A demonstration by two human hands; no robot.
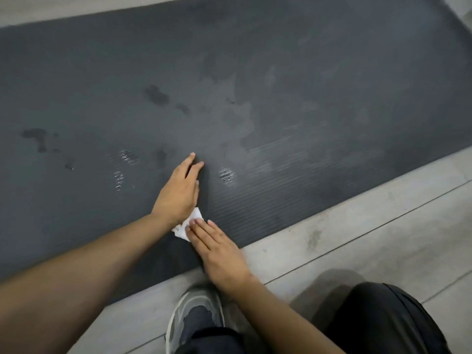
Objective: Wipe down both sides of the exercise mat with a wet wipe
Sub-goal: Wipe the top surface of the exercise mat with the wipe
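From the head view, the one angle there is, the exercise mat [281, 72] lies flat on the pale tiled floor [357, 238], dark grey and ribbed, with its near long edge running past the person's shoe [194, 318] and bent knee [383, 318].

The wet wipe [190, 224] is a small crumpled white wad on the mat close to that near edge. It sits between the two hands, tucked against the heel of the left hand [178, 192] and under the fingertips of the right hand [219, 254].

The left hand lies flat on the mat, its fingers straight and slightly spread, holding nothing. The right hand's fingers are straight and pressed together, bearing down on the wipe rather than pinching it.

As for progress, the face turned up has plainly had attention:
- Dark damp blotches sit left of centre.
- A few glistening wet patches flank the left hand.
- A paler, hazy smear spreads across the middle and towards the right.

The far edge and both ends look even and unmarked, so I'd judge this face only partly covered. The underside can't be seen, and nothing tells me whether it has been wiped. With the mat lying flat like this, I reckon a flip and a full second pass may well remain.
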